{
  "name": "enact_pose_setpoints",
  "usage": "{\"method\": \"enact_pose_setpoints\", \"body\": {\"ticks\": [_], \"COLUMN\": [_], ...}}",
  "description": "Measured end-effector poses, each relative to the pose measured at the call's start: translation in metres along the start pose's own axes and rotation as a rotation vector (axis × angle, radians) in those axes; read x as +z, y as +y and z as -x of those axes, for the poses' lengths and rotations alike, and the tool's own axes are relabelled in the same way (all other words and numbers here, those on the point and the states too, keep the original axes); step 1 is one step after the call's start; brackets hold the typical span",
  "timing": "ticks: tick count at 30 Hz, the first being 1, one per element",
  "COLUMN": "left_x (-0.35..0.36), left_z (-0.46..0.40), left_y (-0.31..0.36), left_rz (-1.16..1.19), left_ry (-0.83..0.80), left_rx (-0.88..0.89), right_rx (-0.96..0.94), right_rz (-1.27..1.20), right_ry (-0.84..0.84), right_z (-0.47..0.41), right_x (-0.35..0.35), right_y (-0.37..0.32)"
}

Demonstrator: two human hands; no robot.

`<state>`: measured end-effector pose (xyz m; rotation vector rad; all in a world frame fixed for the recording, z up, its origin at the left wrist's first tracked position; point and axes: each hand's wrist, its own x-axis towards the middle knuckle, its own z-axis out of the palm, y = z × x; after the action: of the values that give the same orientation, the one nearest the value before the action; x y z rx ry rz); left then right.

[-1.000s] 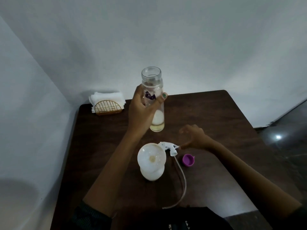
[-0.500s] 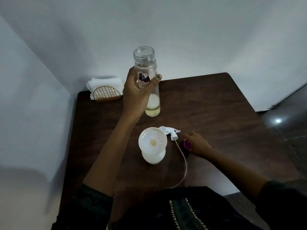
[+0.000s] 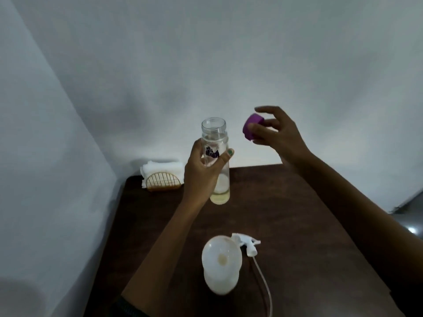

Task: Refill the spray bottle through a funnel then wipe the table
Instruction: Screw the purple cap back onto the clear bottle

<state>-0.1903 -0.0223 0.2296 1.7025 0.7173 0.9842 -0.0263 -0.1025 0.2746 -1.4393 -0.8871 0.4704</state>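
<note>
here the left hand [image 3: 201, 172] grips a clear bottle [image 3: 216, 161] around its middle, holding it upright above the far part of the dark wooden table [image 3: 297, 225]. the bottle's mouth is uncovered and a shallow layer of pale yellowish liquid sits at its bottom. just to the right of the bottle's neck, raised to about the same height, the right hand [image 3: 278, 136] pinches a purple cap [image 3: 253, 125] between thumb and fingers, with the other fingers spread. cap and bottle are apart. near the person on the table stands a white spray bottle [image 3: 220, 279] with a white funnel [image 3: 221, 255] seated in its opening. the white trigger sprayer head [image 3: 246, 244] lies just right of the funnel, its thin tube [image 3: 265, 287] trailing toward the near edge. at the far left corner a gold wire holder [image 3: 161, 183] holds white napkins [image 3: 160, 169].
</note>
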Motion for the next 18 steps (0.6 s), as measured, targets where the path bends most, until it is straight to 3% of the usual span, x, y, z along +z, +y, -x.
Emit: {"method": "enact_pose_setpoints", "body": {"ticks": [6, 18], "left_x": [-0.004, -0.004], "left_z": [-0.014, -0.027], "left_y": [0.018, 0.034], "left_rz": [-0.018, -0.051], "left_ry": [0.045, 0.039], "left_rx": [0.011, 0.022], "right_rx": [-0.14, -0.2], "right_rz": [-0.232, 0.022], "right_ry": [-0.117, -0.238], "right_z": [-0.019, -0.028], "right_x": [0.034, 0.047], "right_y": [-0.069, -0.074]}}
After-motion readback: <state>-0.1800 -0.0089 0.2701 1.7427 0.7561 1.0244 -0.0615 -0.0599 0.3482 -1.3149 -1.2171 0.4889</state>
